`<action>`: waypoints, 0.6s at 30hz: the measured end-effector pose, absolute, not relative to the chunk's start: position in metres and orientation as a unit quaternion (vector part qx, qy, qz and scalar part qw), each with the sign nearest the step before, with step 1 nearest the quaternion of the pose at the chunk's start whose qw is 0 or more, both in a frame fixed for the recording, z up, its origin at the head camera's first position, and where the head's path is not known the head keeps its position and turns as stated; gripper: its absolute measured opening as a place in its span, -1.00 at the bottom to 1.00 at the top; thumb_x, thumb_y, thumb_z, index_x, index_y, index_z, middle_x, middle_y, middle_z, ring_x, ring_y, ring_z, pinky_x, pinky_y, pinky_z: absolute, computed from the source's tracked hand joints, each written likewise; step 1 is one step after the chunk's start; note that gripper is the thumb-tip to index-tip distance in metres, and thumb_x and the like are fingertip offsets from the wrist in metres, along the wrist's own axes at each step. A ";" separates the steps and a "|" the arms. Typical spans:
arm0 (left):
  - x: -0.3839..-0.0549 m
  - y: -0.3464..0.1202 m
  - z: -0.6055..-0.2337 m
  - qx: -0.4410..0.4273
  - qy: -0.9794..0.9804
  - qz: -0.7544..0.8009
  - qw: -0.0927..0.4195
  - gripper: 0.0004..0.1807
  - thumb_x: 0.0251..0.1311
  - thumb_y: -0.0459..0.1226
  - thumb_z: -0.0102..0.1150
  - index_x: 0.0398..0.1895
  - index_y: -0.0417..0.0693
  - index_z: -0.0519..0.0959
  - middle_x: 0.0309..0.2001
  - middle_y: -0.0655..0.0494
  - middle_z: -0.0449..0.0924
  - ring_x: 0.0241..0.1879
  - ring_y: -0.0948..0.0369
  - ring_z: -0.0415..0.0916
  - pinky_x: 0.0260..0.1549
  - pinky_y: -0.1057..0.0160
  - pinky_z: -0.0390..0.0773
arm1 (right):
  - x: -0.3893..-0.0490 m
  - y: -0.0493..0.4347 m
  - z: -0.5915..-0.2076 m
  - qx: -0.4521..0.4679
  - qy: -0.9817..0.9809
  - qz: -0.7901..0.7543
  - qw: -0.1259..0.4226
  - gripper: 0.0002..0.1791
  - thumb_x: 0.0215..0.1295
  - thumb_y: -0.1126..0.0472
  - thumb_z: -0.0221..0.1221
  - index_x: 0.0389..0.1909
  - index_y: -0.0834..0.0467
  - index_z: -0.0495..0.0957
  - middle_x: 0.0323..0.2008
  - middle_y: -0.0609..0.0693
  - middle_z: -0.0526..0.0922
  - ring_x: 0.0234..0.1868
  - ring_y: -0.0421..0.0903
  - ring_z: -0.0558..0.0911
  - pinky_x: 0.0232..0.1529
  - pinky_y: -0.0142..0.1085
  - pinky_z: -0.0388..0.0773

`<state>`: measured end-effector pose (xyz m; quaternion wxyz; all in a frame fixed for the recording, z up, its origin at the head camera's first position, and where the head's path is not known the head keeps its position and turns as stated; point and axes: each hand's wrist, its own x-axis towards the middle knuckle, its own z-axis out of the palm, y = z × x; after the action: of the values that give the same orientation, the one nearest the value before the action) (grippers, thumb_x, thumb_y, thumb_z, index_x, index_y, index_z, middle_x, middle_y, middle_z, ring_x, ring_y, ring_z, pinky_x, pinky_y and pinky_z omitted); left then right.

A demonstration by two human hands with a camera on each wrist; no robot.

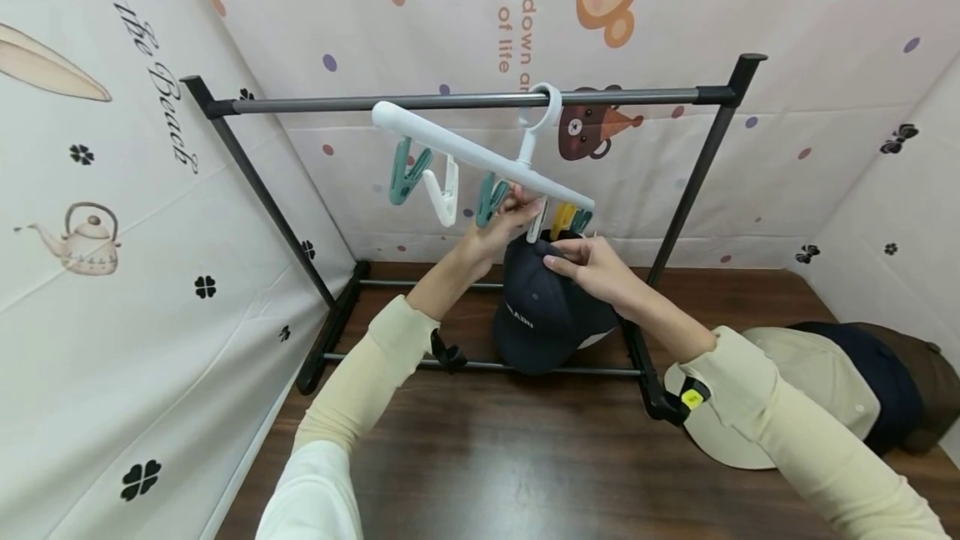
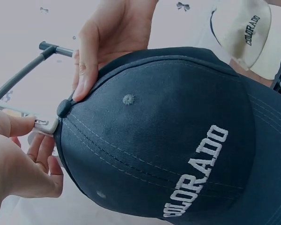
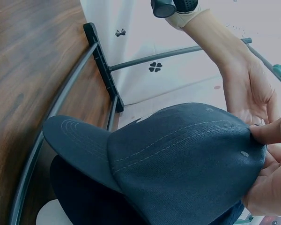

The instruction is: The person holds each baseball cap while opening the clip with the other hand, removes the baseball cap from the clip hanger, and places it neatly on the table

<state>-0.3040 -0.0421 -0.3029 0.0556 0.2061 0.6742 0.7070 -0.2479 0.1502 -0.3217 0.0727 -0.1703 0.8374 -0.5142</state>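
Note:
A dark navy cap (image 1: 536,294) with white COLORADO lettering hangs brim-down below a white clip hanger (image 1: 465,147). My left hand (image 1: 501,227) pinches a white clip (image 2: 48,125) on the hanger, and its tip touches the cap beside the top button (image 2: 64,108). With thumb and fingers, my right hand (image 1: 600,269) pinches the cap's crown near that button. In the right wrist view, another dark cap (image 3: 86,197) shows behind the first, partly hidden. A yellow clip (image 1: 562,219) and a teal clip (image 1: 581,221) sit at the hanger's right end, close to dark fabric.
The hanger hooks over the top bar of a black rack (image 1: 330,104). More clips, teal (image 1: 407,175) and white (image 1: 444,192), dangle at its left. Several caps, a beige one (image 1: 806,377) foremost, lie on the brown wooden floor (image 1: 480,457) at right. Printed cloth walls (image 1: 120,340) surround the rack.

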 end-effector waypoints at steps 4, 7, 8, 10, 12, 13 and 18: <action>-0.304 -0.041 -0.301 0.202 0.659 0.722 0.058 -0.70 0.43 -0.37 0.18 -0.41 0.04 0.29 -0.37 0.33 0.52 -0.04 0.33 0.50 0.36 0.09 0.39 | -0.247 0.151 -0.321 -0.167 0.836 -0.517 0.076 -0.56 0.55 0.18 0.11 0.32 0.31 0.52 0.03 0.25 0.75 -0.19 -0.32 0.68 -0.10 -0.46 0.59; -0.304 -0.041 -0.302 0.190 0.657 0.727 0.053 -0.70 0.40 -0.38 0.20 -0.40 0.05 0.32 -0.35 0.36 0.59 0.02 0.36 0.55 0.35 0.14 0.40 | -0.247 0.151 -0.322 -0.167 0.833 -0.520 0.088 -0.56 0.55 0.17 0.12 0.31 0.32 0.53 0.01 0.22 0.77 -0.20 -0.31 0.70 -0.08 -0.44 0.61; -0.305 -0.041 -0.303 0.187 0.657 0.729 0.051 -0.71 0.40 -0.38 0.21 -0.40 0.05 0.32 -0.37 0.36 0.58 0.02 0.37 0.55 0.33 0.16 0.41 | -0.247 0.151 -0.323 -0.167 0.831 -0.522 0.095 -0.56 0.54 0.17 0.13 0.30 0.33 0.53 0.00 0.21 0.77 -0.20 -0.31 0.71 -0.08 -0.43 0.62; -0.306 -0.042 -0.304 0.186 0.662 0.725 0.047 -0.73 0.40 -0.37 0.22 -0.39 0.05 0.35 -0.41 0.33 0.53 -0.05 0.37 0.53 0.24 0.20 0.42 | -0.247 0.151 -0.324 -0.168 0.828 -0.524 0.108 -0.56 0.54 0.17 0.13 0.30 0.33 0.53 -0.01 0.20 0.78 -0.21 -0.29 0.73 -0.08 -0.41 0.65; -0.306 -0.043 -0.306 0.192 0.671 0.715 0.045 -0.76 0.40 -0.34 0.22 -0.35 0.05 0.37 -0.42 0.30 0.47 -0.11 0.33 0.48 0.13 0.21 0.40 | -0.246 0.152 -0.325 -0.169 0.827 -0.524 0.115 -0.55 0.54 0.17 0.13 0.30 0.34 0.53 -0.02 0.18 0.79 -0.21 -0.28 0.74 -0.09 -0.40 0.66; -0.307 -0.044 -0.306 0.193 0.676 0.709 0.047 -0.79 0.42 -0.32 0.22 -0.33 0.05 0.38 -0.43 0.27 0.43 -0.13 0.31 0.45 0.08 0.20 0.39 | -0.246 0.153 -0.326 -0.168 0.826 -0.525 0.116 -0.56 0.54 0.17 0.13 0.30 0.34 0.53 -0.04 0.18 0.79 -0.21 -0.28 0.75 -0.09 -0.39 0.67; -0.307 -0.047 -0.310 0.185 0.697 0.689 0.066 -0.90 0.48 -0.25 0.15 -0.04 0.01 0.48 -0.10 0.19 0.58 0.01 0.26 0.48 0.05 0.16 0.44 | -0.244 0.157 -0.324 -0.162 0.830 -0.522 0.112 -0.55 0.53 0.16 0.14 0.29 0.34 0.54 -0.04 0.16 0.80 -0.20 -0.27 0.75 -0.07 -0.39 0.67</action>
<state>-0.3067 -0.0472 -0.3099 0.0664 0.1848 0.6973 0.6894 -0.2435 0.1572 -0.3243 0.1122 -0.1618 0.8302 -0.5216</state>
